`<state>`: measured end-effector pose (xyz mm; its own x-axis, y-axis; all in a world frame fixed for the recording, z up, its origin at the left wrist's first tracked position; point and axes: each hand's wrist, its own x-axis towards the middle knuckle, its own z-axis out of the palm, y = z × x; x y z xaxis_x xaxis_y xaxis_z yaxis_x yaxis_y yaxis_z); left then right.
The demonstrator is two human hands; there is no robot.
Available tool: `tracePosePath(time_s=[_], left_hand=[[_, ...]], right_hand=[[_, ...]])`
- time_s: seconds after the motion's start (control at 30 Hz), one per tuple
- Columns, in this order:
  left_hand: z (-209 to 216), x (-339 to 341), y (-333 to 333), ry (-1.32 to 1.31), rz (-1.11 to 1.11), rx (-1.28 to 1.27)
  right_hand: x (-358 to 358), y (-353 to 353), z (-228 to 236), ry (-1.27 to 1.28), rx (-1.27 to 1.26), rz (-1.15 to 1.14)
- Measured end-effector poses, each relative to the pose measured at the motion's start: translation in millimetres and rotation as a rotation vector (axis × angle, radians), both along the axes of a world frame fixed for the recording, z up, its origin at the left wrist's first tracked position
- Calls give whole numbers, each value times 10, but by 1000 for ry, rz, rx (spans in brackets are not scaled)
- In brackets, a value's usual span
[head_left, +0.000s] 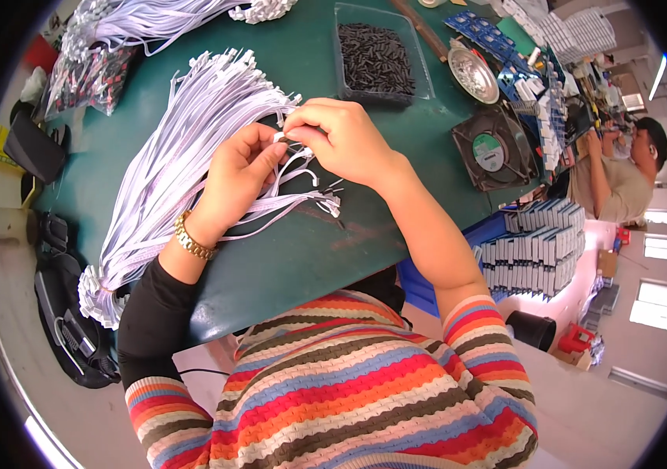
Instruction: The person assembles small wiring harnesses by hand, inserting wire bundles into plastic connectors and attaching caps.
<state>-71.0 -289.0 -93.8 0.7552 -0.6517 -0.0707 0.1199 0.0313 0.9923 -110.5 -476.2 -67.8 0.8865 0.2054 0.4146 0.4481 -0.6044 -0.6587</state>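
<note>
My left hand, with a gold watch at the wrist, pinches a small white connector on the end of a white flat cable. Right beside it, my right hand has thumb and forefinger closed at the same cable end; what lies between those fingertips is mostly hidden. A thick bundle of white cables spreads across the green table under and left of my left hand. Several cable ends, some with black tips, lie loose below my hands.
Beyond my right hand stands a clear plastic tub of small black pieces. To the right are a metal bowl, a black fan and blue circuit boards. A bag of parts lies far left. A co-worker sits at right.
</note>
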Motion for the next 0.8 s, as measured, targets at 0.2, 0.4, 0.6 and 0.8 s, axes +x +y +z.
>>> tracePosePath(time_s=[0.2,0.4,0.6,0.8], left_hand=[[43,22,26,-95,26,182],[52,15,31,-28,1,216],[83,-13,10,-75,7,243],[67,-14,-5,-75,24,237]], right_hand=[[-37,-43,-50,38,87,-37],[-73,-13,-65,127,169,-50],[-74,-47,-63,203,166,2],[-76,-43,-63,275,232,5]])
